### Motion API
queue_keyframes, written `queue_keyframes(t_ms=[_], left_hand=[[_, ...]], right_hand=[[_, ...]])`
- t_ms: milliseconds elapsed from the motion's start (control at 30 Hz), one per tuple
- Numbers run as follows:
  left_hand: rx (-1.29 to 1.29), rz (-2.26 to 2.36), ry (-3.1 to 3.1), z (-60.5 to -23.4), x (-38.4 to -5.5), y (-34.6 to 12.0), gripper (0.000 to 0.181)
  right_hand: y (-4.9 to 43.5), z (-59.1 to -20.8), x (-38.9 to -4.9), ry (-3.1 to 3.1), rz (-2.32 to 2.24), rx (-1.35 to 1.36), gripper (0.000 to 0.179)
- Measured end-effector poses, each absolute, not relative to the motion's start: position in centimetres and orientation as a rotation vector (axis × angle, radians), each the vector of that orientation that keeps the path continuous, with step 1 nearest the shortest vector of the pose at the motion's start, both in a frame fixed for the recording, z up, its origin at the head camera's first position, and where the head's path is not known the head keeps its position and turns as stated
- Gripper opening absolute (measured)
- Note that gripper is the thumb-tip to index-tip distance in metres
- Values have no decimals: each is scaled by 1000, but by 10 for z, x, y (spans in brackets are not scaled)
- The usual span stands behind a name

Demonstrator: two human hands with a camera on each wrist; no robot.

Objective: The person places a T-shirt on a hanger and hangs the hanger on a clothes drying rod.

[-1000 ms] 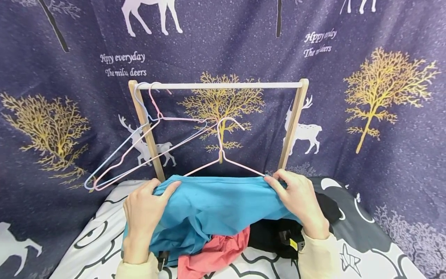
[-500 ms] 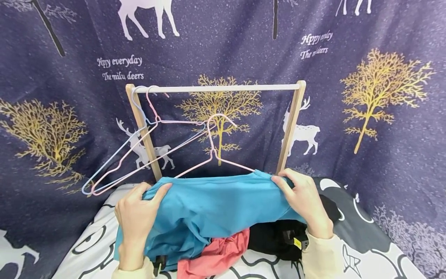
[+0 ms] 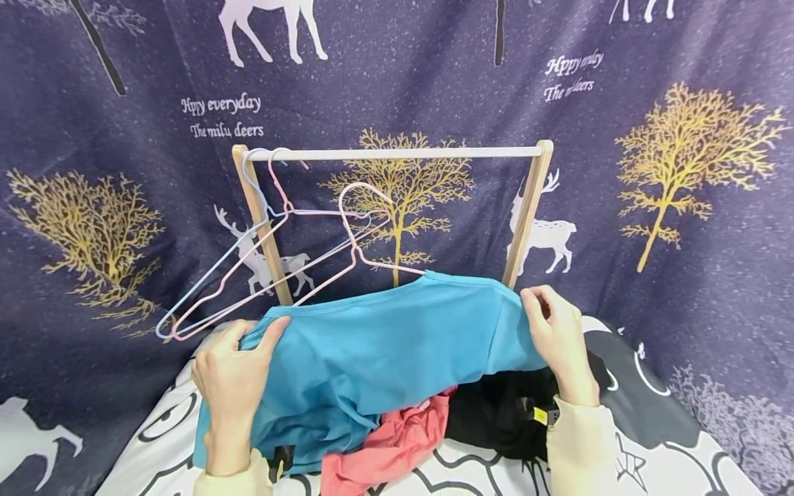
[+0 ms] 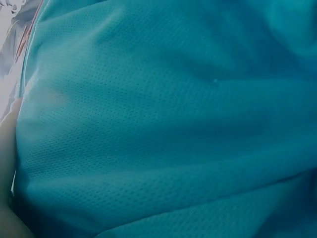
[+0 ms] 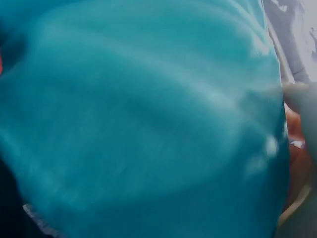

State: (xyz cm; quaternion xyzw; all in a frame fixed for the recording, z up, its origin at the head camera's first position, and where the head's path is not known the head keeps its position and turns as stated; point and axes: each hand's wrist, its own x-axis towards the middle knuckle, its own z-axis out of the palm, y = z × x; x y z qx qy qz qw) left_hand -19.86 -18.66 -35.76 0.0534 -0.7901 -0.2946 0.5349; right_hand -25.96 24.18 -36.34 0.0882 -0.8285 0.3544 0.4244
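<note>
A blue T-shirt [image 3: 397, 337] is stretched between both hands in the head view. My left hand [image 3: 229, 379] pinches its left shoulder, thumb in front. At the other shoulder, my right hand [image 3: 560, 337] pinches the cloth between thumb and fingers. A pink wire hanger [image 3: 355, 242] rises from the neckline, hook up and tilted, its right side higher. The hanger's lower part is hidden inside the shirt. Perforated blue fabric [image 4: 148, 114] fills most of the left wrist view. In the right wrist view, blue cloth [image 5: 148, 119] covers nearly everything, with fingers [image 5: 296, 124] at the right edge.
Behind the shirt stands a wooden rack with a white rail [image 3: 397, 153]. A blue hanger [image 3: 207, 275] and a pink hanger [image 3: 226, 275] hang at its left end. A coral garment [image 3: 397, 441] and a black garment [image 3: 496, 420] lie on the patterned bedding [image 3: 155, 441].
The right hand has moved right and up, drawing the shirt's shoulder outward. My left hand has shifted left. The held hanger has risen, moved left and tilted.
</note>
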Motion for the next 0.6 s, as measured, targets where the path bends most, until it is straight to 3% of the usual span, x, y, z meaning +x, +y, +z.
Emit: queue_keyframes(t_ms=[333,600], left_hand=[[170,-691,-1873,-356,-197,-192,38],[173,-660,-1865,-356,-197,-193,38]], right_hand=[[243,-370,-309,-2037,1142,17,27],[241,-374,-321,-2105,1208,53,43]])
